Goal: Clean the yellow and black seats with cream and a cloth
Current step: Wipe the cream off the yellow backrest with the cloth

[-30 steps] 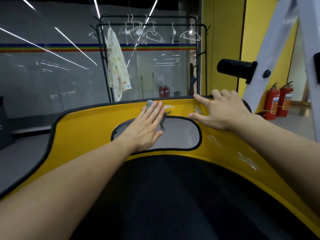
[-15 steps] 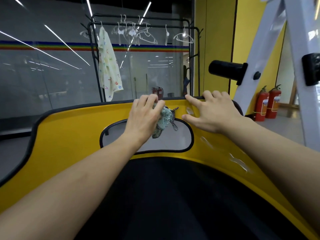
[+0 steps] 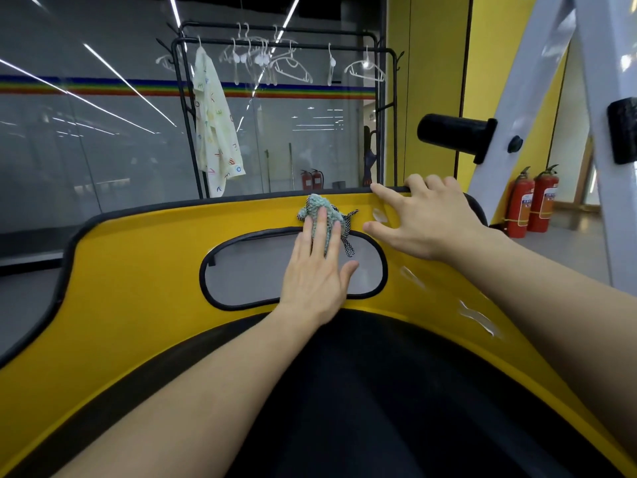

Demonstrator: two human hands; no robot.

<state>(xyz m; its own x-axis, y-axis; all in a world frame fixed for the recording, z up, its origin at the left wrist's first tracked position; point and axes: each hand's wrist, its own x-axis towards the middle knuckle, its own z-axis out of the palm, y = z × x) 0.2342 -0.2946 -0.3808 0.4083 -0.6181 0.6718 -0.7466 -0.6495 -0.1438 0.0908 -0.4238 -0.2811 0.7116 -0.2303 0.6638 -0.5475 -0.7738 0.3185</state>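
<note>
On the upper band of the yellow seat back [image 3: 138,270], just above the oval opening [image 3: 248,270], lies the cloth [image 3: 319,207], a bunched pale-green wad. Its long axis runs from upper left to lower right, and a black-and-white checked tail [image 3: 349,243] points down and to the right, hanging across the opening's black rim.

The left hand [image 3: 315,270] lies flat with its fingers straight and close together, pointing up toward the top edge. The fingertips press the cloth against the yellow surface while the palm covers the right part of the opening.

The right hand [image 3: 427,219] is just beside the cloth, apart from it. Its outer fingers hook over the black top rim, and the index finger and thumb stretch out to the left on the yellow.

The seat back runs long from left to right, and its right end curves down toward the camera. White cream smears [image 3: 479,317] lie along that right stretch. The black seat cushion [image 3: 379,408] fills the foreground below.

Behind stand a clothes rack [image 3: 387,115] with a hanging printed shirt [image 3: 213,132], and two red fire extinguishers [image 3: 534,201] by a white frame [image 3: 510,98].
</note>
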